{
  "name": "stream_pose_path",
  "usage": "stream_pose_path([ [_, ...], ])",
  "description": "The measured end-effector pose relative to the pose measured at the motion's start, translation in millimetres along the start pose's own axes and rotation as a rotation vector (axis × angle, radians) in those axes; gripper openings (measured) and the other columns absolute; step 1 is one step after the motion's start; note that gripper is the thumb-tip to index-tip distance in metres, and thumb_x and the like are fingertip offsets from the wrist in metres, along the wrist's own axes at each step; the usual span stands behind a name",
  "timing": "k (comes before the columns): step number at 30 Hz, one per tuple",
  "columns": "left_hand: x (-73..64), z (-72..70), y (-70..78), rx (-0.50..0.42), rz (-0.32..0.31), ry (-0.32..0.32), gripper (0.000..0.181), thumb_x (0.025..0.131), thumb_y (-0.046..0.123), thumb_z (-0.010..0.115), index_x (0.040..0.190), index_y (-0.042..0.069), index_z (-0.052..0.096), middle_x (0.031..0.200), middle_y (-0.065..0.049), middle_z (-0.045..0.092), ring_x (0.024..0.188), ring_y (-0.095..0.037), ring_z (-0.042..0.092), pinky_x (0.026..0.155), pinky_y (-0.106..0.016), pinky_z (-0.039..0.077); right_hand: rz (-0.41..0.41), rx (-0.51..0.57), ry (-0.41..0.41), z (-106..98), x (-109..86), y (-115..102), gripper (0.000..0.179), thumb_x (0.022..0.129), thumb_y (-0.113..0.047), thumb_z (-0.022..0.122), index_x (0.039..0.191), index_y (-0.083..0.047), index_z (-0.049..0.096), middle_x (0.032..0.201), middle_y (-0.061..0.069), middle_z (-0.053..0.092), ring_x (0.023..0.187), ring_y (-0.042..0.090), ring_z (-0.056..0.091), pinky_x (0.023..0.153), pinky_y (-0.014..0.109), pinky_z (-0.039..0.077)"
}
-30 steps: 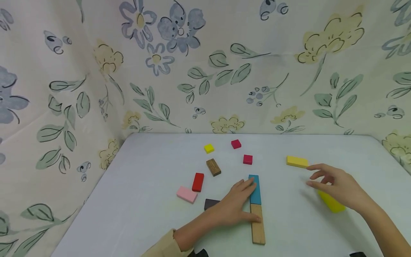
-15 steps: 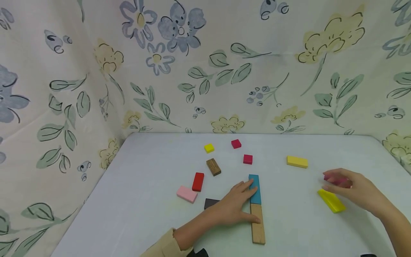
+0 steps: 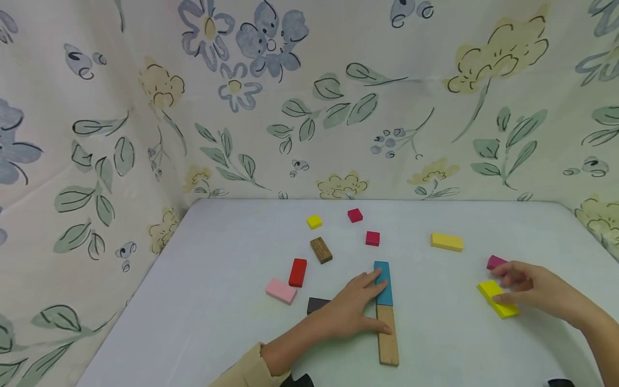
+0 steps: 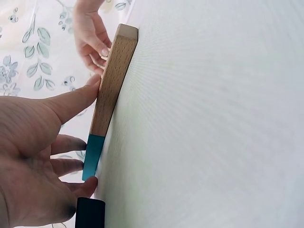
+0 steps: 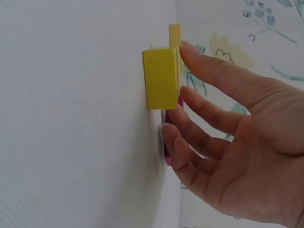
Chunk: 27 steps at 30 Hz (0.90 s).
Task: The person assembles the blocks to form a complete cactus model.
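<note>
My left hand (image 3: 353, 310) lies over a row of two blocks set end to end, a blue block (image 3: 384, 293) and a light wooden block (image 3: 387, 344). Its fingertips touch the blue one and its thumb rests on the wooden one. My right hand (image 3: 537, 287) hovers at a bright yellow block (image 3: 492, 290), thumb at its near side and fingers spread past it by a magenta block (image 3: 495, 262). In the right wrist view the thumb tip meets the upper edge of the yellow block (image 5: 160, 78); the fingers, slightly bent, partly hide the magenta block.
A deeper yellow block (image 3: 447, 242) lies farther back. Left and behind sit two small red cubes (image 3: 355, 215) (image 3: 372, 238), a small yellow cube (image 3: 314, 222), a brown block (image 3: 321, 250), a red block (image 3: 297, 272), a pink block (image 3: 281, 291) and a partly covered black block (image 3: 317, 305).
My right hand has drawn back and to the right from the far yellow block, then dropped lower by the bright yellow one, uncovering the magenta block. My left hand stays put.
</note>
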State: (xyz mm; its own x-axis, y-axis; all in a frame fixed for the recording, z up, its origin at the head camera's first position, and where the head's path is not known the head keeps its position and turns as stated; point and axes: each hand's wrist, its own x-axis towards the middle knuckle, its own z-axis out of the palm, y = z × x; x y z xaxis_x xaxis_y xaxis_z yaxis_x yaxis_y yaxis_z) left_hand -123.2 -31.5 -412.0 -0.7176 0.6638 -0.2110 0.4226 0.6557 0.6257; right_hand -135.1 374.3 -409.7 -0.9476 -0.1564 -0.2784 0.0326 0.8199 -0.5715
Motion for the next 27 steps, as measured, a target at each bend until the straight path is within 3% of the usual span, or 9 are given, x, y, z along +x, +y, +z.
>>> stream_pose_path([
  [9, -0.8, 0.4, 2.0, 0.001, -0.023, 0.014, 0.085, 0.094, 0.043, 0.079, 0.164, 0.016, 0.039, 0.176, 0.001, 0.024, 0.162, -0.026, 0.023, 0.126, -0.041, 0.033, 0.008, 0.067, -0.112, -2.4, -2.4, 4.7, 0.052, 0.095, -0.023, 0.080, 0.129, 0.010, 0.058, 0.104, 0.004, 0.059, 0.090, 0.017, 0.055, 0.072, 0.023, 0.051],
  [15, -1.6, 1.8, -2.7, -0.024, 0.009, 0.004, 0.091, 0.092, 0.047, 0.081, 0.166, 0.019, 0.035, 0.177, 0.004, 0.018, 0.163, -0.025, 0.020, 0.125, -0.045, 0.034, 0.002, 0.098, -0.129, -0.7, -2.1, 7.3, 0.053, 0.094, -0.022, 0.080, 0.132, 0.008, 0.057, 0.103, 0.004, 0.058, 0.083, 0.013, 0.056, 0.071, 0.023, 0.049],
  [27, 12.9, 22.3, -31.5, -0.017, 0.066, 0.031, 0.100, 0.088, 0.059, 0.079, 0.168, 0.027, 0.029, 0.178, 0.010, 0.010, 0.164, -0.023, 0.015, 0.125, -0.046, 0.035, -0.006, 0.105, -0.117, 0.3, -1.4, 1.5, 0.056, 0.094, -0.019, 0.080, 0.136, 0.010, 0.058, 0.115, 0.009, 0.064, 0.086, 0.006, 0.057, 0.072, 0.023, 0.054],
])
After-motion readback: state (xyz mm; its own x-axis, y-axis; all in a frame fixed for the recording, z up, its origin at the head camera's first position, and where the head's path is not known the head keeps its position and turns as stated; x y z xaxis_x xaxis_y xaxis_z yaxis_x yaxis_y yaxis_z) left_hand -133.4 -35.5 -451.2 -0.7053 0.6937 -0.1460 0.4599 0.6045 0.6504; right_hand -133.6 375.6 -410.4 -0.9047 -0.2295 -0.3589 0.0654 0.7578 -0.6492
